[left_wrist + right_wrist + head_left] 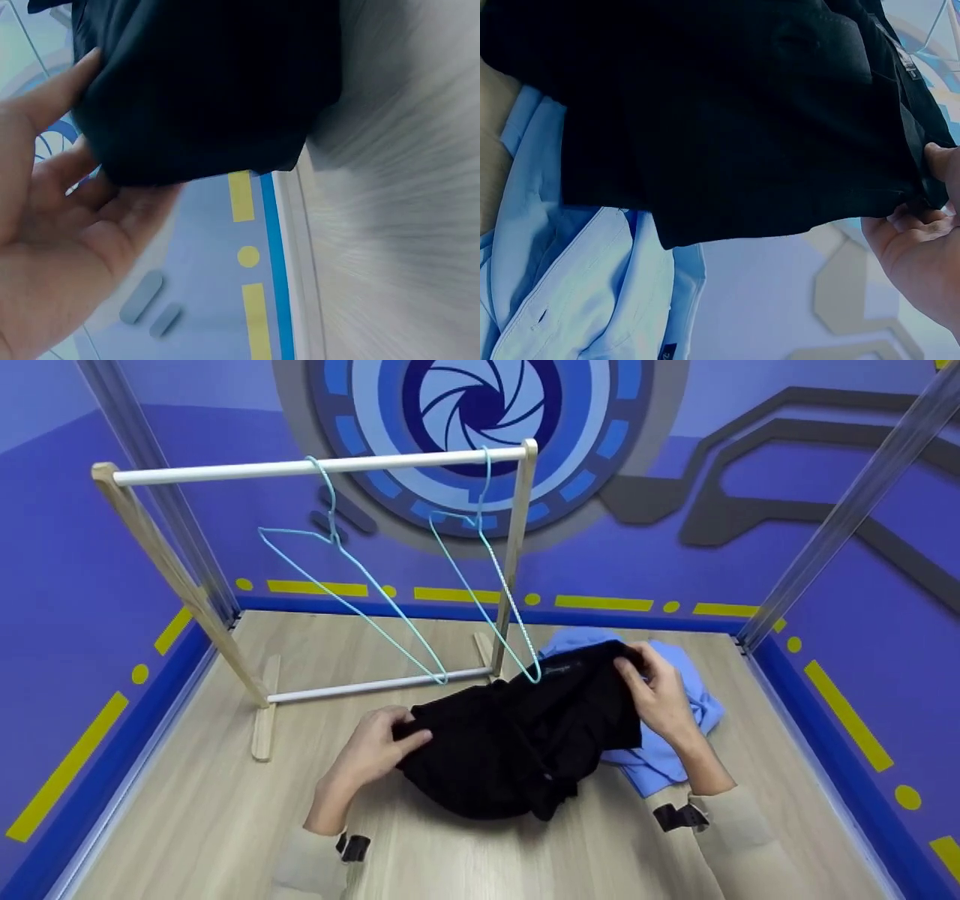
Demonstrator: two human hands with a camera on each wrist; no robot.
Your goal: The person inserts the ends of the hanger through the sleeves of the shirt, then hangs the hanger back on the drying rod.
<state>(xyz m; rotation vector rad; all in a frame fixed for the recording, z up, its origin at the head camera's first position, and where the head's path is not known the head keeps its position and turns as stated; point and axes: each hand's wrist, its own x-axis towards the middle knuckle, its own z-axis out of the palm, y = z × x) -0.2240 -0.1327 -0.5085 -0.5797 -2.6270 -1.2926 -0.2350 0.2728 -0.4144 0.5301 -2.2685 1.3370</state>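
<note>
A black garment (pixel 517 735) with a small label inside its edge is held up over the table, bunched and sagging in the middle. Its exact kind cannot be told. My left hand (pixel 379 746) pinches its left end, thumb in front and fingers behind; the left wrist view shows this hand (pixel 82 202) with the dark cloth (pixel 217 82). At the upper right edge, near the label (pixel 907 61), my right hand (pixel 660 690) grips the cloth between thumb and fingers. Behind and beneath the garment lies a crumpled light blue shirt (pixel 686 675), whose buttonhole shows in the right wrist view.
A wooden rack (pixel 169 562) with a white top bar stands at the back left. Two light blue hangers (pixel 360 570) hang from it; the right hanger (pixel 491 562) reaches down to the black cloth. Blue printed walls (pixel 600 555) enclose the wooden table (pixel 202 817).
</note>
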